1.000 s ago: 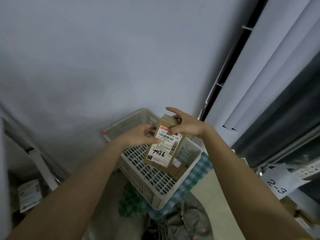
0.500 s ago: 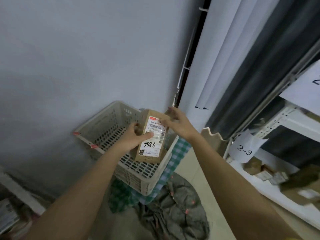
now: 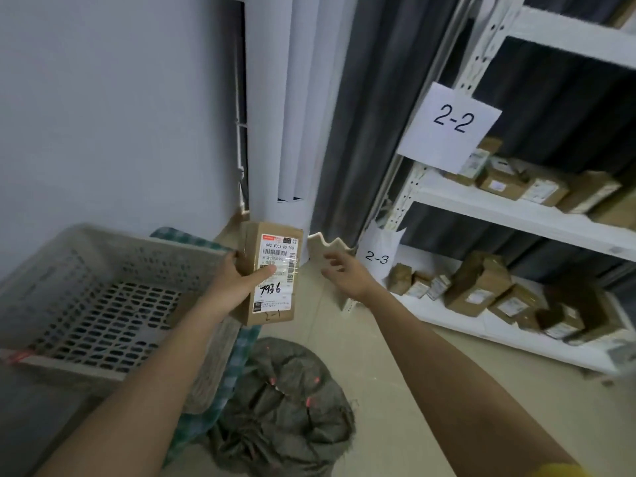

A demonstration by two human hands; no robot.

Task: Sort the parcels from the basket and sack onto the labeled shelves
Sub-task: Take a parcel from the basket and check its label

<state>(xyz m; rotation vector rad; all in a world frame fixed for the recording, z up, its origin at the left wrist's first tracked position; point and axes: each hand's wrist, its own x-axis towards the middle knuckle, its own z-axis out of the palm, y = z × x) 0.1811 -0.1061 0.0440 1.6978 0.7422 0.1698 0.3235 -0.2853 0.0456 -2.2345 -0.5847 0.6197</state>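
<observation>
Holding: the left hand (image 3: 230,287) grasps a brown cardboard parcel with a white shipping label (image 3: 272,273), thumb across the label, upright above the right edge of the pale perforated plastic basket (image 3: 103,290).
Right hand (image 3: 346,275): released, fingers relaxed, just beside the parcel, grasping nothing.
Sack: the grey woven sack (image 3: 285,404) lies crumpled on the floor below the parcel.
Shelves: white metal shelves (image 3: 516,210) carry brown boxes, with paper labels "2-2" (image 3: 451,123) and "2-3" (image 3: 377,258).

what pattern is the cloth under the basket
A green and white check, seen in the head view: the cloth shows beside and behind the basket.
</observation>
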